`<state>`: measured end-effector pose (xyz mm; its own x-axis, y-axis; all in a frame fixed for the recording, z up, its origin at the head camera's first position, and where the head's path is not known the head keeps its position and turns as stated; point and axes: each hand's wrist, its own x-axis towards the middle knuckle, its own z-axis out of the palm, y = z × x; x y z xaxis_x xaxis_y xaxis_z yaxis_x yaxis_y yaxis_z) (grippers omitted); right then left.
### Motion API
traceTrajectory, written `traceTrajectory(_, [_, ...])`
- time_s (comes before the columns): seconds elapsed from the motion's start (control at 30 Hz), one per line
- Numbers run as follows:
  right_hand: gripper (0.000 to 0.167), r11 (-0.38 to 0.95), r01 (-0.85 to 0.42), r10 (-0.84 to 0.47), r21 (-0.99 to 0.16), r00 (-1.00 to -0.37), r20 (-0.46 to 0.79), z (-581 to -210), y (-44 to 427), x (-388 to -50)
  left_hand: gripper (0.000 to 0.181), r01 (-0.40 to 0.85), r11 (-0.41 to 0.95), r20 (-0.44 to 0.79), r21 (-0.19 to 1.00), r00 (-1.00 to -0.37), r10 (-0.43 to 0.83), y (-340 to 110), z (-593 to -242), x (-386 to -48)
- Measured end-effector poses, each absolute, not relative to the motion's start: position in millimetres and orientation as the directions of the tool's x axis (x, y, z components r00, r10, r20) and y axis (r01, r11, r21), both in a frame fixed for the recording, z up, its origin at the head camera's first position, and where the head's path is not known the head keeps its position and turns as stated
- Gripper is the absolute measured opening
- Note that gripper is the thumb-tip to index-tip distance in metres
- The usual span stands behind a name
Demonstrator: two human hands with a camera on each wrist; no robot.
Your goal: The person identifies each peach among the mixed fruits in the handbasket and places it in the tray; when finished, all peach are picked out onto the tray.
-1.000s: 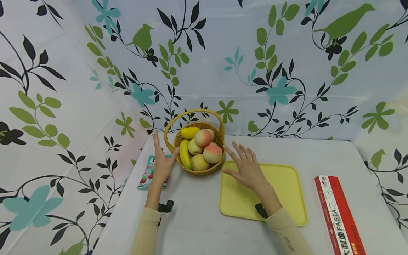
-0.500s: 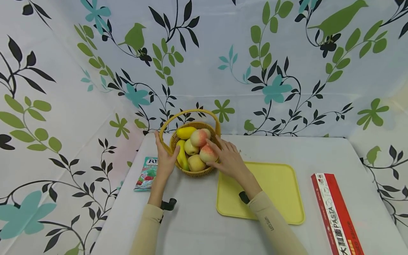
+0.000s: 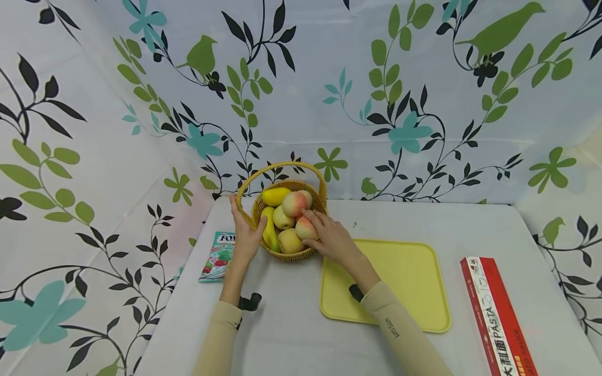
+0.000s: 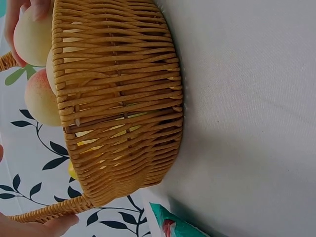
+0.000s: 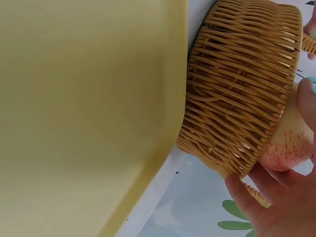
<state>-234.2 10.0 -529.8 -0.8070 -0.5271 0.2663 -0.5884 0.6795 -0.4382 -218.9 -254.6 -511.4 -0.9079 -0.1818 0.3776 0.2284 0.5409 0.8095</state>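
Note:
A wicker basket [image 3: 295, 257] with a tall hoop handle [image 3: 282, 165] stands at the table's back. Inside lie a banana [image 3: 270, 230], a yellow lemon-like fruit [image 3: 276, 196], pale round fruits [image 3: 290, 241] and red-blushed peaches [image 3: 294, 203]. My left hand [image 3: 246, 237] holds the handle's left base between thumb and fingers; the left wrist view catches only a bit of it at the handle [image 4: 52, 211]. My right hand [image 3: 339, 243] grips the front-right peach [image 5: 289, 143], its thumb and fingers on opposite sides. One finger touches the basket's rim in the right wrist view.
A yellow tray [image 3: 404, 292] lies right of the basket, partly under my right forearm. A teal snack packet [image 3: 218, 257] is left of the basket, partly behind my left arm. A long red pasta box [image 3: 499, 318] lies at the right. Patterned cloth hangs behind.
My right hand has moved left from above the tray to the basket and closed round a peach. My left hand has come onto the handle's base. The basket stays in place.

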Motion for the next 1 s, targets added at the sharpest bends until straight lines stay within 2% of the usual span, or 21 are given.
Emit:
traceTrajectory(0.37, [0.082,0.712,-0.545,-0.508,-0.442,-0.835,0.212,-527.7,10.2,-235.5,0.103,0.228,0.534,0.372,0.814,-0.911,-0.178,-252.5,-510.0,-219.4])
traceTrajectory(0.5, [0.083,0.704,-0.527,-0.495,-0.476,-0.845,0.202,-525.5,11.5,-234.8,0.102,0.224,0.535,0.369,0.815,-0.912,-0.18,-250.9,-509.4,-219.1])
traceTrajectory(0.7, [0.077,0.644,-0.536,-0.473,-0.546,-0.84,0.267,-516.7,18.9,-227.7,0.101,0.203,0.54,0.35,0.817,-0.919,-0.184,-249.5,-506.9,-217.6])
traceTrajectory(1.0, [0.074,0.634,-0.535,-0.409,-0.558,-0.844,0.345,-509.0,54.4,-219.3,0.101,0.183,0.543,0.338,0.819,-0.92,-0.2,-252.0,-504.9,-218.2])
